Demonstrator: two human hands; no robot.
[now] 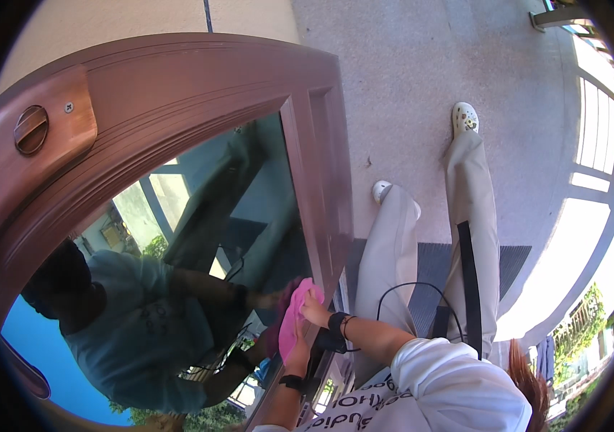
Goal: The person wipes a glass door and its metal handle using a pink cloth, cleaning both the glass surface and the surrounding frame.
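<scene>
A pink cloth (pixel 291 324) is bunched against the right-hand edge of a dark glass pane (pixel 249 237), set in a reddish-brown door (pixel 321 180). My right hand (pixel 314 309) is closed on the cloth's upper right side, its wrist wearing a black band. Lower down, my left hand (pixel 300 351) is at the cloth's bottom end, also with a black band at the wrist; the cloth covers part of its fingers. The glass mirrors my arms, shirt and the cloth.
A bronze lock plate with a round thumb-turn (pixel 31 130) sits at the door's far left. Under my legs lies a dark ribbed mat (pixel 508 266) on the concrete floor (pixel 400 93). A black cable (pixel 422 284) loops across my legs. Sunlit railing shadows fall at right.
</scene>
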